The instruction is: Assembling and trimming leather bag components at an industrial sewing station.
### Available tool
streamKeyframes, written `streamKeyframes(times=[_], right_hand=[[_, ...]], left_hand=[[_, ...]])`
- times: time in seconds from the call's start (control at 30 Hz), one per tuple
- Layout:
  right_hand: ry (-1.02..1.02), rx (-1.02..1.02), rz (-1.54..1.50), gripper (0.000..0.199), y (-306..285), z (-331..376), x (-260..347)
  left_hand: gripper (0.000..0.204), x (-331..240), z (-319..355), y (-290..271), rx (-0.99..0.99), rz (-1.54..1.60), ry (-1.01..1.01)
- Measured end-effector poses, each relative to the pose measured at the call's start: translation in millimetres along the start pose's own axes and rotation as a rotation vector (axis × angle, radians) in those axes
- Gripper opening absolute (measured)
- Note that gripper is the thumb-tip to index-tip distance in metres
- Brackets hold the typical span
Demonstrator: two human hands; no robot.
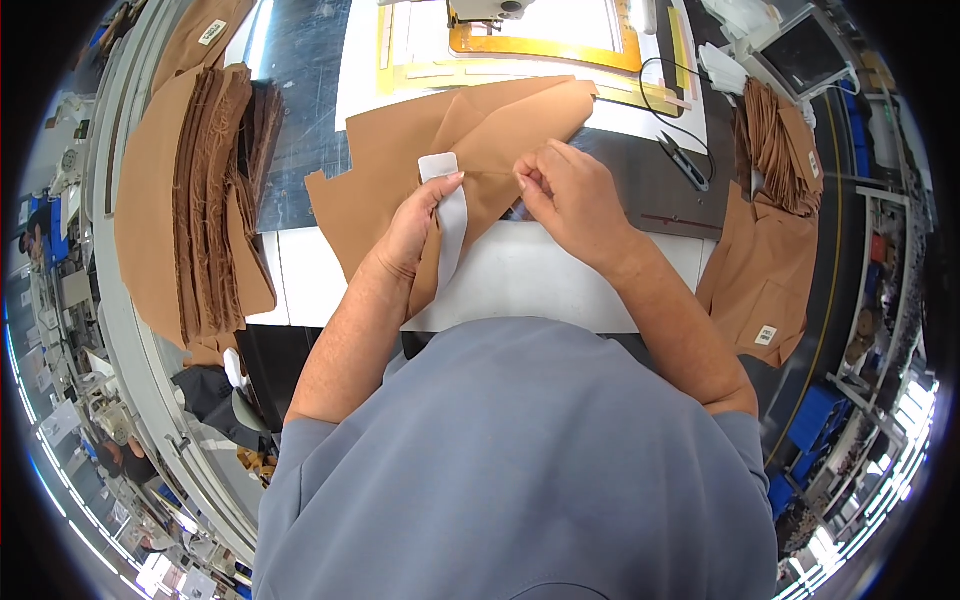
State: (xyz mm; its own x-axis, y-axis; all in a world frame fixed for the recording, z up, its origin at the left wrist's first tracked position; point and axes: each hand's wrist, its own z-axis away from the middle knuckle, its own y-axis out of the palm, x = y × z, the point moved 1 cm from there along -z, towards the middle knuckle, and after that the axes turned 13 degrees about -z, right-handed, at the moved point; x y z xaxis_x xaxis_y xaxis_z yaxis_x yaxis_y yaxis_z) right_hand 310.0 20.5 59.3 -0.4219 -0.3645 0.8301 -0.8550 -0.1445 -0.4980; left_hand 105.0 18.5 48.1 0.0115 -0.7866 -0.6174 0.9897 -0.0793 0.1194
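A tan-brown fabric piece [390,150] lies folded over the front of the work table, its near end hanging toward me. My left hand [418,218] grips it, thumb on top, together with a white strip [452,225] that has a rounded end and curves down along the cloth. To the right of the strip, my right hand [570,195] is closed in a pinch just beside the fabric's right side. What its fingertips hold is too fine to make out; a faint thread-like line seems to run from them toward the cloth.
A yellow-orange frame [545,52] sits under a sewing machine head [487,12] at the back. Thread snips [684,162] and a black cable lie at right. Stacked brown fabric pieces [150,200] stand left; brown bundles [782,150] and a monitor [803,55] are at far right.
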Motion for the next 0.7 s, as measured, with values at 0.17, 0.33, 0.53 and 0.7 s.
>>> streamKeyframes(times=[0.17, 0.33, 0.53, 0.7], right_hand=[[-0.105, -0.051, 0.029, 0.007, -2, 6, -4], [-0.410, -0.042, 0.338, 0.008, 2, 0, -6], [-0.475, 0.038, 0.449, 0.011, 5, -5, -6], [-0.419, 0.051, 0.470, 0.010, 4, -7, -8]], left_hand=[[0.042, -1, 0, 2, 0.009, 0.008, -0.015], [0.043, 1, -3, 2, 0.024, 0.031, 0.038], [0.044, -4, 3, 3, 0.013, -0.024, 0.049], [0.043, -2, 2, 3, 0.020, -0.007, 0.013]])
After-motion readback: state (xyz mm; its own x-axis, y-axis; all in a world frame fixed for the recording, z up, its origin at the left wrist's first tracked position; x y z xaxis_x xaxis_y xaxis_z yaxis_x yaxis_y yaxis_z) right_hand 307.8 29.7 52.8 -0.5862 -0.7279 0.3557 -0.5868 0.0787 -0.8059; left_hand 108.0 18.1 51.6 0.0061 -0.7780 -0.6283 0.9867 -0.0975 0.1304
